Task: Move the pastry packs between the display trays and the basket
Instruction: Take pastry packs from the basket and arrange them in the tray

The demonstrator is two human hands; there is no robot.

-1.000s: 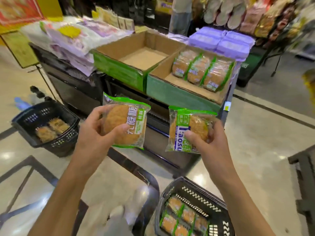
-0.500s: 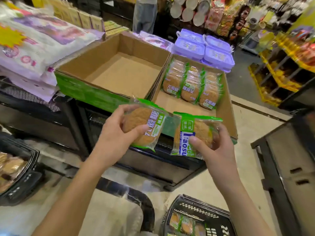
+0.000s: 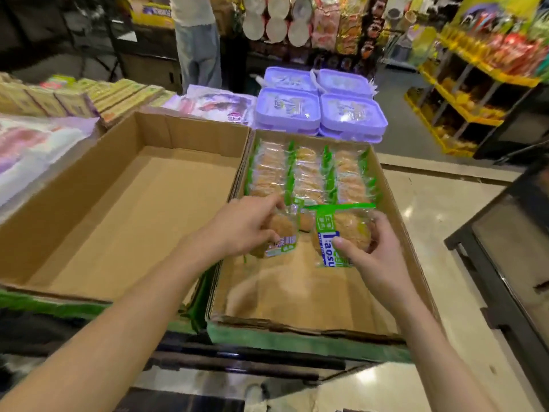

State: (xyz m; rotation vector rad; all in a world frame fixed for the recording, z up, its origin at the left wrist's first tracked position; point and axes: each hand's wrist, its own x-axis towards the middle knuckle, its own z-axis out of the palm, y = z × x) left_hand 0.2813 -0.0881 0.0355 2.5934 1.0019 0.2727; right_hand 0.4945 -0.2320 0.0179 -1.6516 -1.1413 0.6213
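Observation:
My left hand (image 3: 240,227) grips a clear pastry pack with green trim (image 3: 282,236), held low over the right cardboard display tray (image 3: 297,295). Beside it, my right hand (image 3: 374,257) holds a second pastry pack (image 3: 341,230) with blue lettering, also over that tray. Both packs sit just in front of three rows of pastry packs (image 3: 312,176) filling the tray's far end. The left cardboard tray (image 3: 142,209) holds nothing. No basket is in view.
Purple lidded tubs (image 3: 320,108) are stacked behind the right tray. Bagged goods (image 3: 32,147) and boxed goods (image 3: 98,96) lie left and behind. A person (image 3: 196,40) stands at the back. A dark rack (image 3: 511,263) stands at the right, yellow shelving (image 3: 469,84) beyond.
Both hands have carried their packs forward and down from in front of the stand into the right tray. The view has tilted up, and the baskets have left the frame.

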